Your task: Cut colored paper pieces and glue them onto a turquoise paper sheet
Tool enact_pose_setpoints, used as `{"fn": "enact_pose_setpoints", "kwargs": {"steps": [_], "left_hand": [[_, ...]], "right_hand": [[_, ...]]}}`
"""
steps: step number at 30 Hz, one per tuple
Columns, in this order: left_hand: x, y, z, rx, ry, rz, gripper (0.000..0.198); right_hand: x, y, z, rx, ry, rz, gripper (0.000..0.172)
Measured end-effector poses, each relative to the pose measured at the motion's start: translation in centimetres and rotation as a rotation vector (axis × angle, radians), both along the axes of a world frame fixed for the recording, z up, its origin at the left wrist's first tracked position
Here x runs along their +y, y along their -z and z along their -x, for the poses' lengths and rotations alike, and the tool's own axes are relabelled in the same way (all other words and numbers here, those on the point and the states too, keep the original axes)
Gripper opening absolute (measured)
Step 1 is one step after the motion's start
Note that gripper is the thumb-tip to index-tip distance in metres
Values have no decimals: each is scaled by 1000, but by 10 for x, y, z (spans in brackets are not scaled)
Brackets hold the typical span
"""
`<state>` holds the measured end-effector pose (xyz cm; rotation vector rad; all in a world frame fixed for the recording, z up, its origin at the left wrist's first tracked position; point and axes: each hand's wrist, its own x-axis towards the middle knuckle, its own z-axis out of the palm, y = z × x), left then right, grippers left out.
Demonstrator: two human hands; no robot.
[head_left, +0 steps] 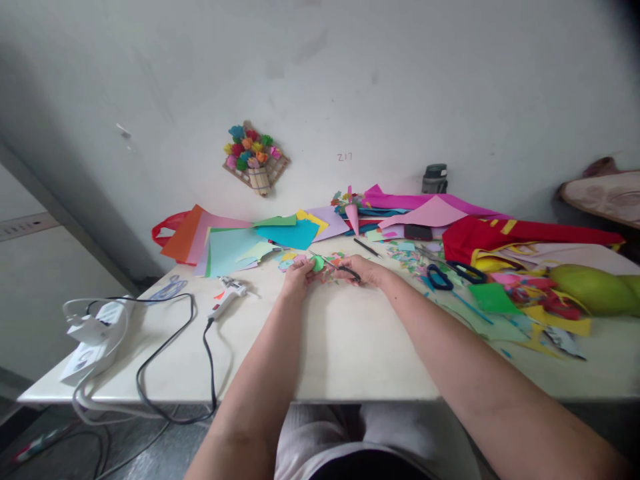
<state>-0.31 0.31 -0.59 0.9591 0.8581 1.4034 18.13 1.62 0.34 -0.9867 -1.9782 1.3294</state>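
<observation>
Head cam view: both hands are out at the middle of the white table [345, 347]. The left hand [297, 275] pinches a small green paper piece [318, 263], which sticks out just past the fingertips on their right side. The right hand [363, 270] is curled around the dark handles of the scissors [344, 269], fingers closed in a working grip. The scissors' long axis runs roughly left to right, tilted slightly far at the tip, with the blades pointing left into the green paper piece.

A glue gun [227, 294] lies to the left, with coloured paper sheets [235, 245] beyond it. Blue-handled scissors [453, 274] sit to the right among the scraps.
</observation>
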Motion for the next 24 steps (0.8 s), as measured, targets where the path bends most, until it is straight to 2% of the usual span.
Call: {"fn": "enact_pose_setpoints", "kwargs": {"steps": [17, 24], "left_hand": [[2, 2, 2, 11, 35, -24, 19], [0, 1, 1, 20, 61, -16, 19]], "right_hand": [[-2, -2, 2, -12, 25, 44, 25], [4, 4, 1, 28, 4, 7, 27]]}}
